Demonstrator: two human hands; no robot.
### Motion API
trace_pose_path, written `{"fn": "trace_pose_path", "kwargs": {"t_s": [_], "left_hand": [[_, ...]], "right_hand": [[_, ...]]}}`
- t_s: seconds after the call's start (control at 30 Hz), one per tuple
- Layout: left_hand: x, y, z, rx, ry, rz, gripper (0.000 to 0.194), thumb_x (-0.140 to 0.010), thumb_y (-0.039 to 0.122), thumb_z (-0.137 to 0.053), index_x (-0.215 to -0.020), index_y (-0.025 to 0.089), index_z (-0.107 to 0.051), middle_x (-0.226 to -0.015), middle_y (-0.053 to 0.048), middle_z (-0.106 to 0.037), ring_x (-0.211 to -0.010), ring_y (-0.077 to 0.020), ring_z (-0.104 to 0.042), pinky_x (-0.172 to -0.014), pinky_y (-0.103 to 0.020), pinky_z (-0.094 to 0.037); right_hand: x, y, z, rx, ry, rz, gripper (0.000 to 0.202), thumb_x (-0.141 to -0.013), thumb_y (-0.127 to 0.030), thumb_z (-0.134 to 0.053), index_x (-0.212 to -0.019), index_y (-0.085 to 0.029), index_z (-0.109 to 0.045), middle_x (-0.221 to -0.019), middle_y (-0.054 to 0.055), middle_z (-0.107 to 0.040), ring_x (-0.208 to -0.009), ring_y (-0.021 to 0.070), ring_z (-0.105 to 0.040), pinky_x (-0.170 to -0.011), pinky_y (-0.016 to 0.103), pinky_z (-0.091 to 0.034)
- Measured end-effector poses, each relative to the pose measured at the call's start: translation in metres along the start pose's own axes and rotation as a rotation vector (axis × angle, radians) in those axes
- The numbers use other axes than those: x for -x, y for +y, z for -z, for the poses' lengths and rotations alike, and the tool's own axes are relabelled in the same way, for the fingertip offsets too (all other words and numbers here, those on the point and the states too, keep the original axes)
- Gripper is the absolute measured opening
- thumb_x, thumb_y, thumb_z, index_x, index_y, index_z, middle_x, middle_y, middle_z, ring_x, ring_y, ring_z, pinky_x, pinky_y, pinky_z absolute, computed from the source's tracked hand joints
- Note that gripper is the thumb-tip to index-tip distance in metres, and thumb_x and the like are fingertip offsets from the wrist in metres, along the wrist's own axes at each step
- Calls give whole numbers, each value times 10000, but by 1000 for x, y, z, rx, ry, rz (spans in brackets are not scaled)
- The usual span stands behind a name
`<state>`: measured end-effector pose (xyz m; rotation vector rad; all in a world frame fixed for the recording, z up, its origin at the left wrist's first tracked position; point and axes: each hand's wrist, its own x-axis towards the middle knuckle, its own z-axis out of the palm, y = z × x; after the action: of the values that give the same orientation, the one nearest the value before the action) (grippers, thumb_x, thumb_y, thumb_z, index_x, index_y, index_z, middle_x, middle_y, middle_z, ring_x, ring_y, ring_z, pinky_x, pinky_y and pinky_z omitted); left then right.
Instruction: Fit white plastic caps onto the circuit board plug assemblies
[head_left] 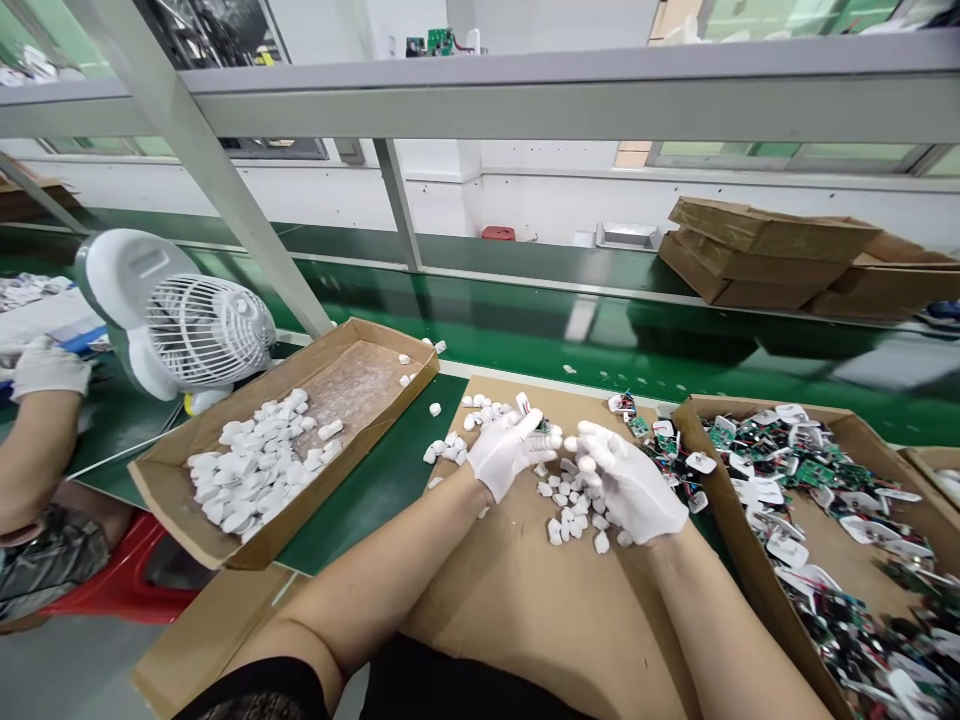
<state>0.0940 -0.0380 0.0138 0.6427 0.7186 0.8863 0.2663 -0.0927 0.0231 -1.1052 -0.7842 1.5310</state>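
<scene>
White pieces (574, 512) lie on the cardboard sheet (540, 625); above it, the right hand (628, 482) curls loosely, any hold unclear. The left hand (511, 450), also above it, pinches a circuit board (542, 427), white tab (523, 403) pointing away, long axis mostly hidden.

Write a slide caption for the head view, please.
Gloved left hand holding a board; gloved right hand over white pieces.
</scene>
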Motion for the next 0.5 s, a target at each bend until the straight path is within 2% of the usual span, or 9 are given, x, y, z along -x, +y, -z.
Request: {"fn": "trace_pose_path", "kwargs": {"t_s": [0.1,0.17,0.23,0.27,0.33,0.4,0.47,0.5], "left_hand": [[2,3,-3,17,2,91,349,-793,456,-719,-959,185,-574,-970,-81,-653,-864,-191,-677,-834,-346,-528],[3,5,-6,43,-4,164,356,-810,482,-687,-992,192,-592,-1033,-91,-647,-913,-193,-667,-870,-355,-520],[4,5,-7,62,-27,181,320,-817,456,-686,-996,201,-611,-1044,-77,-641,-948,-186,-653,-904,-348,-505],[4,4,-8,54,-45,159,288,-807,418,-706,-976,200,-620,-1015,-63,-638,-943,-177,-644,-910,-337,-498],[5,3,-8,22,-72,88,236,-770,332,-755,-921,194,-636,-934,-35,-623,-887,-154,-624,-887,-305,-491],[6,3,-8,-9,-84,53,217,-752,302,-772,-891,187,-651,-866,-21,-601,-806,-135,-593,-801,-269,-489],[7,3,-7,-29,-86,73,222,-772,338,-753,-908,188,-663,-829,-20,-592,-754,-127,-571,-708,-247,-470],[7,3,-6,-49,-85,71,234,-785,359,-739,-930,190,-665,-818,-20,-594,-739,-128,-567,-681,-245,-461]], "right_hand": [[0,-3,-1,180,15,-87,419,-815,-604,-639,-854,-187,-642,-570,-4,-619,-384,83,-391,-374,224,-337],[-1,-1,3,195,6,-177,509,-857,-670,-516,-795,-183,-650,-448,-18,-543,-322,85,-322,-338,231,-272],[-1,1,7,147,-19,-147,508,-877,-652,-503,-754,-185,-660,-371,-42,-445,-328,92,-306,-349,231,-283],[-2,2,9,111,-35,-100,463,-874,-619,-544,-768,-187,-673,-383,-42,-450,-359,97,-340,-373,228,-318],[-2,3,13,19,-63,-5,333,-842,-525,-657,-885,-199,-708,-576,-3,-618,-486,105,-467,-463,223,-414],[-2,2,15,-38,-99,28,320,-799,-415,-747,-1052,-222,-712,-962,49,-720,-713,126,-598,-615,230,-498],[-2,0,17,-61,-140,26,403,-796,-332,-767,-1182,-258,-679,-1269,48,-641,-952,155,-634,-775,241,-523],[-3,-1,17,-64,-155,17,413,-819,-335,-747,-1219,-277,-662,-1346,37,-597,-1038,166,-625,-836,248,-520]]}}
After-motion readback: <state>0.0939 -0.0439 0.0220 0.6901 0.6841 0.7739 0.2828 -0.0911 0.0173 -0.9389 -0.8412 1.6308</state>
